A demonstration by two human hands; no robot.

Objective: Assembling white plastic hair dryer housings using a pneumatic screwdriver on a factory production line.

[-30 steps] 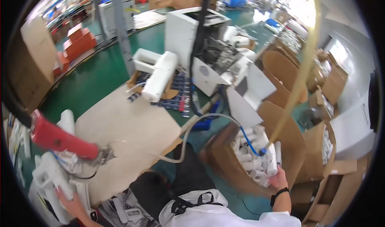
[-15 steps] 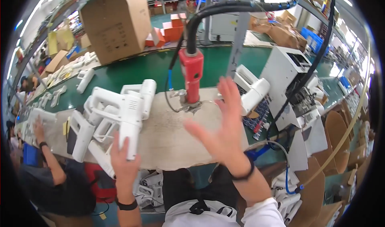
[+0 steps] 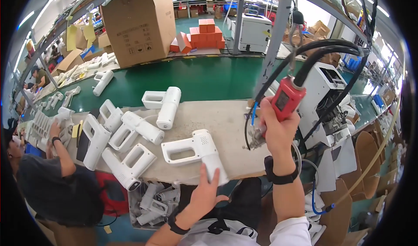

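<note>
From where I stand, the biggest thing is the pale-topped table (image 3: 231, 119) in front of the person, with a tall brown carton (image 3: 135, 28) beyond it. A white housing (image 3: 208, 149) lies on its side near the table's front edge: smooth, with a thick barrel, a long looped handle pointing left, and a cluster of tiny holes at its far end. More white housings (image 3: 93, 142) crowd the table to its left. The red tool (image 3: 289, 99), with a dark panel on its side, is up over the right end, clasped in the right grip (image 3: 278, 132). The left grip (image 3: 203, 199) is loose, two fingers laid along the housing's near end, thumb apart. Those fingers cover part of that end, and its underside is out of sight. The tool's metal lower end is partly behind the right thumb, too jumbled to make out.
</note>
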